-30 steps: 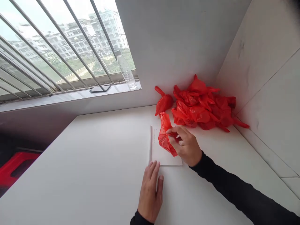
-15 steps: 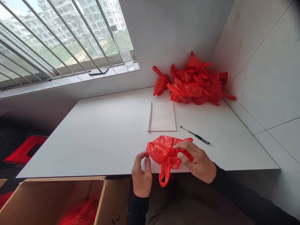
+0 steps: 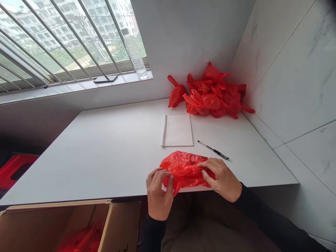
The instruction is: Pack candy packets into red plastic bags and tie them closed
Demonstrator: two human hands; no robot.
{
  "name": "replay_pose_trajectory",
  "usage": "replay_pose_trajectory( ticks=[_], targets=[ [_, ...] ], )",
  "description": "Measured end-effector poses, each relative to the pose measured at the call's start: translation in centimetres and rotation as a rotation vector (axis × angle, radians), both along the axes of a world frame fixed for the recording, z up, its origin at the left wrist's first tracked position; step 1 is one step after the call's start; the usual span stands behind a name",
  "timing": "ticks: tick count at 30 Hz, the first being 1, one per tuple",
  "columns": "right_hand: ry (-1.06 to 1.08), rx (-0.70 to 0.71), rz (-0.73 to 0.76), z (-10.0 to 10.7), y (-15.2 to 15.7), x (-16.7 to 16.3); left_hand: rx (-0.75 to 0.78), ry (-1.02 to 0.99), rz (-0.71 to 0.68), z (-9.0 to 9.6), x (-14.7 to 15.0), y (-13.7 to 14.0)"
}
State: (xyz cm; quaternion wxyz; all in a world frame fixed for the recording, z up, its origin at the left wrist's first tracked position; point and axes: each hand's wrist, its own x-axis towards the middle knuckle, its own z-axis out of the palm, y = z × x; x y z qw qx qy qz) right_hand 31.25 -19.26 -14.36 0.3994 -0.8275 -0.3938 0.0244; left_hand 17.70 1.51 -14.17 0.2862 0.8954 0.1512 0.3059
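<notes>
A red plastic bag [image 3: 183, 162] lies crumpled at the front edge of the white table [image 3: 112, 157], with dark marks showing at its upper right. My left hand [image 3: 159, 187] pinches the bag's left side between thumb and fingers. On the other side, my right hand [image 3: 220, 176] grips the bag's right part, thumb below and fingers above. Whatever is inside the bag is hidden. Just behind the bag lie a notepad [image 3: 178, 131] with a few small written marks and a black pen [image 3: 214, 149].
Several tied red bags [image 3: 212, 92] are piled in the far right corner against the walls. An open cardboard box [image 3: 123, 224] with red plastic inside stands below the table's front left edge. A clear bottle [image 3: 135, 56] and a dark flat object [image 3: 105, 79] rest on the windowsill.
The bag's dangling handle loop no longer hangs over the table edge; the bag is now spread wider between my hands. My left hand has closed on its left side. The view shifted slightly.
</notes>
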Motion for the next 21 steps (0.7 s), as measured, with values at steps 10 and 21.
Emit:
replay_pose_trajectory(
  ticks=[10, 21],
  targets=[
    [0.072, 0.064, 0.019, 2.3, 1.3, -0.6, -0.031, -0.011, -0.196, 2.0, 0.5, -1.7],
    [0.229, 0.344, -0.423, 3.7, -1.4, 0.2, -0.582, -0.148, 0.251, 3.7, -1.6, 0.3]
  ],
)
